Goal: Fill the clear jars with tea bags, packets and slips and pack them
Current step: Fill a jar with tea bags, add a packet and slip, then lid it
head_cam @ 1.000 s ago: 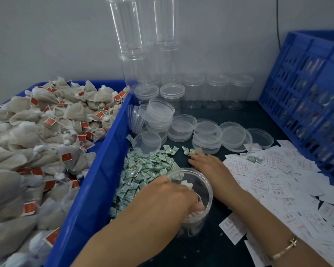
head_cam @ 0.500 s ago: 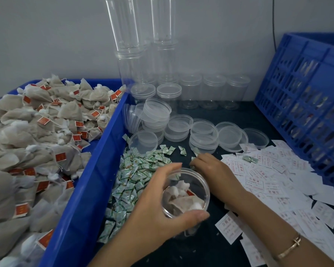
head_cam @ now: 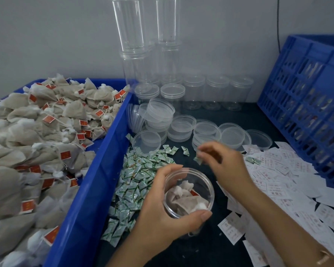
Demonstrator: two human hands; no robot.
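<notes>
Blue bin (head_cam: 96,189); beige tea bags (head_cam: 46,116) with red tags; green-printed white packets (head_cam: 135,182)

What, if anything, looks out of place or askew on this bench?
One green packet lies alone on the white slips, away from the packet pile beside the blue bin. A row of lids stands on edge against that bin, while most others lie flat. Nothing looks spilled or damaged.
</notes>
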